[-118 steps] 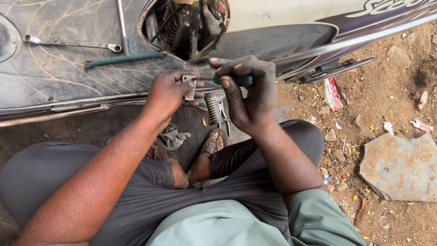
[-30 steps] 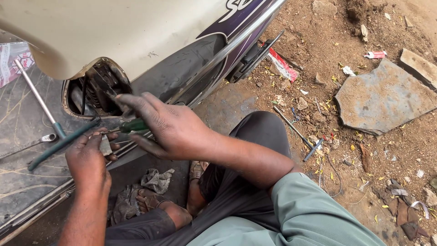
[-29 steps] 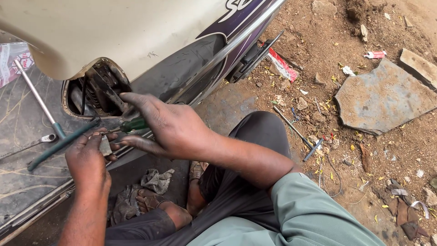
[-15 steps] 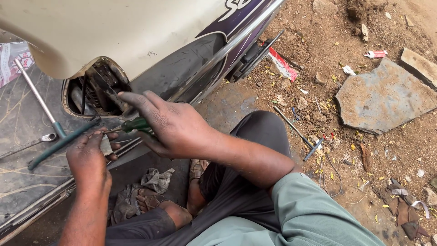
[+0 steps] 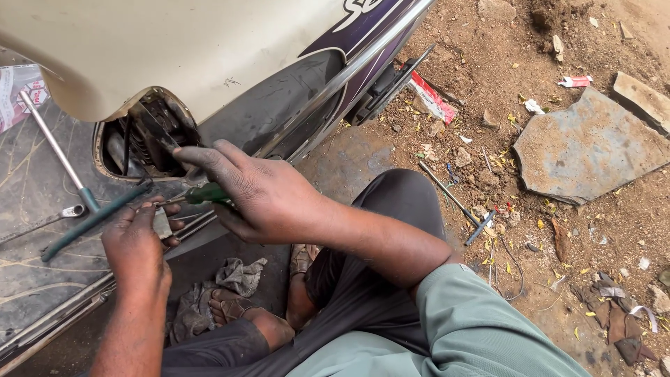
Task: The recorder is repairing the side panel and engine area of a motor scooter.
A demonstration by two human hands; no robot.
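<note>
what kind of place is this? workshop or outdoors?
Likely an outdoor, roadside-style repair spot, not a fitted workshop: the cream and purple scooter body stands on bare littered dirt ground, and a metal T-handle wrench and broken grey stone slab lie on the soil.

Bright, even daylight throughout, soft and diffuse, with no hard-edged shadows. Dim only inside the dark opening in the scooter body (image 5: pixel 143 139) just above the right hand (image 5: pixel 269 195). Mild sheen on the pale panel beyond the hands, without blown glare. Sharp focus at the hands and on the dirt ground (image 5: pixel 544 70) to the right. Slight wide-angle stretching toward the corners; no motion blur.
</note>
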